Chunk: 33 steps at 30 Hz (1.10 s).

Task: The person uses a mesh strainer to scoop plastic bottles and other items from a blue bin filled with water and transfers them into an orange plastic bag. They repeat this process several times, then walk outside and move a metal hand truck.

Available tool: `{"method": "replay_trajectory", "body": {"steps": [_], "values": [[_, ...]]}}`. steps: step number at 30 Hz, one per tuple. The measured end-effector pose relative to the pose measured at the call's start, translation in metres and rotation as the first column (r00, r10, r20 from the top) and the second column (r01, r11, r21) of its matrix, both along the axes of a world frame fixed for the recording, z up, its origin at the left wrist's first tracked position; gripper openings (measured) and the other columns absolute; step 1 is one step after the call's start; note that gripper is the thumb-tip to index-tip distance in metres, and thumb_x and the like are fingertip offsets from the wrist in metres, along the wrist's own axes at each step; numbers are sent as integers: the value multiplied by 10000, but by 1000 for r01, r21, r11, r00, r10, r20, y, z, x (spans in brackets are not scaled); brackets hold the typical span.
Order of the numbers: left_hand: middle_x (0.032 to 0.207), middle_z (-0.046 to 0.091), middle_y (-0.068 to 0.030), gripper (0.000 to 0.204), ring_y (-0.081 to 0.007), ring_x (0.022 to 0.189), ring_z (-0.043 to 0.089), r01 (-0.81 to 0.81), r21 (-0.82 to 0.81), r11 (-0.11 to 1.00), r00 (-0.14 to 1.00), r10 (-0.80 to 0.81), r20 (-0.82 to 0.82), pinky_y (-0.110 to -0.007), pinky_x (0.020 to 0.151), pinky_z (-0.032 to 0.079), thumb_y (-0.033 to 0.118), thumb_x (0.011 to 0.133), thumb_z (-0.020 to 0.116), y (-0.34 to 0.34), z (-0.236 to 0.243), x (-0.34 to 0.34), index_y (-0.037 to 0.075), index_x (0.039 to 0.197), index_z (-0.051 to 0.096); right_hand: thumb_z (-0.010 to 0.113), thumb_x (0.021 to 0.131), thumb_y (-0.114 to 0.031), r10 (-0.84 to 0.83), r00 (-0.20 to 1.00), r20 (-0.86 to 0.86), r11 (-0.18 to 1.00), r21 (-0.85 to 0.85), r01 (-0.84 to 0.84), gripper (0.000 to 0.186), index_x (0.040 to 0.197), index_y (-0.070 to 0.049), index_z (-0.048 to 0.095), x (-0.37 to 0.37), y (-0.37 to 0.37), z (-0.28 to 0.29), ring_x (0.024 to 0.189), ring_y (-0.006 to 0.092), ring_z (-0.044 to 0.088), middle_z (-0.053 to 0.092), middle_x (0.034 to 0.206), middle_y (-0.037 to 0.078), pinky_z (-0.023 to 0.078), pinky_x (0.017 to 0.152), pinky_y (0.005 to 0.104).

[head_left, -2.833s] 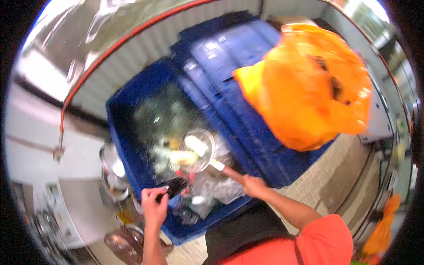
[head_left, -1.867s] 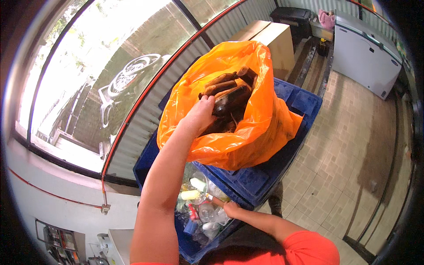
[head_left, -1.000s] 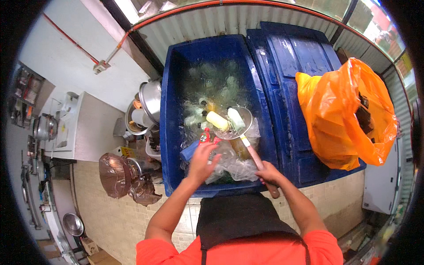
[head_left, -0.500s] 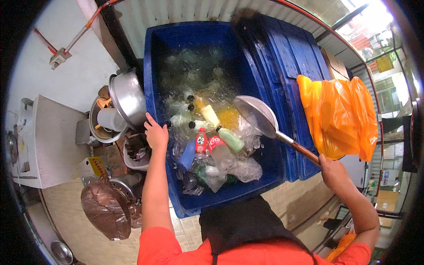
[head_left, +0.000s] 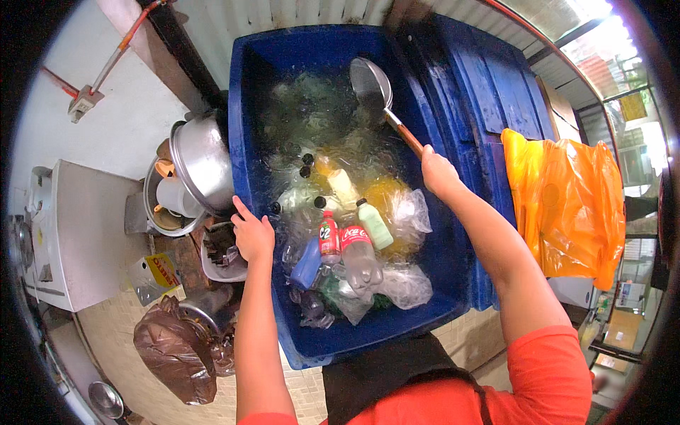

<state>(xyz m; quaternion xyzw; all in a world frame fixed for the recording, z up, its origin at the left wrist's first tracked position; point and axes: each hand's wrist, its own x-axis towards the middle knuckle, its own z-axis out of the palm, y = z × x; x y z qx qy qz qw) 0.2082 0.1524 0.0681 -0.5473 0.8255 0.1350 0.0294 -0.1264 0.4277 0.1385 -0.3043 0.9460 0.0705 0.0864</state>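
A large metal ladle (head_left: 370, 83) with a wooden handle is held in my right hand (head_left: 440, 173). Its bowl dips at the water in the far part of a deep blue tub (head_left: 368, 343). My left hand (head_left: 253, 231) lies on the tub's left rim, fingers spread and holding nothing. Afloat in the near half are a red-labelled soda bottle (head_left: 360, 262), a small red bottle (head_left: 329, 237), a pale green bottle (head_left: 375, 225), a blue bottle (head_left: 306, 263) and clear plastic bags (head_left: 407, 285). More bottles, blurred by the water, lie further back.
Against the tub's right side lean blue lids (head_left: 489, 92), with an orange plastic bag (head_left: 567, 205) hung over them. On the left stand a big metal pot (head_left: 207, 164), a white container (head_left: 177, 197), a brown plastic bag (head_left: 172, 347) and a white cabinet (head_left: 99, 234).
My right hand has carried the ladle away from me and leftward, from above the tub's right side to the water at the far end. My left hand stays on the rim.
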Motion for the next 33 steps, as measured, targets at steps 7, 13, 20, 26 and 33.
{"method": "replay_trajectory", "body": {"steps": [7,13,20,26,33], "values": [[1309,510,-252,956,-412,1050,638,25,-19,1000,1000,-25,10,-483,861,565,289,919,708,-1,1,-2,74,1610,84,463,994,-101,32,992,119,992,118,-46,176,1113,18,518,-29,-49,11,904,425,728,720,967,265,585,774,541],[1281,513,-258,960,-428,1029,636,37,-47,998,999,-38,-22,-489,853,560,274,904,715,-5,-5,-3,61,1604,94,635,847,9,-176,900,399,909,416,-6,387,1216,55,525,-44,-57,60,882,384,746,707,1067,284,613,720,481],[1292,509,-265,967,-438,1029,629,39,-30,999,999,-40,-15,-504,858,544,268,899,721,-7,-9,-5,40,1600,95,599,808,6,-264,752,604,954,279,111,380,1170,56,497,-69,-85,-85,593,305,688,663,859,215,579,496,435],[1307,502,-269,972,-446,1056,616,28,-68,997,999,-26,33,-499,888,530,269,902,718,-5,-9,-11,33,1600,85,585,775,38,-232,476,849,948,87,307,391,1152,68,485,-107,-71,-177,489,251,621,600,688,150,514,389,420],[1279,510,-281,996,-446,1082,604,-7,-59,998,988,17,156,-485,947,504,266,891,726,-4,-1,-23,23,1599,69,579,896,-117,-216,959,181,975,-3,220,224,1076,-16,667,-96,-66,-252,996,384,722,731,1026,241,589,862,488]]}}
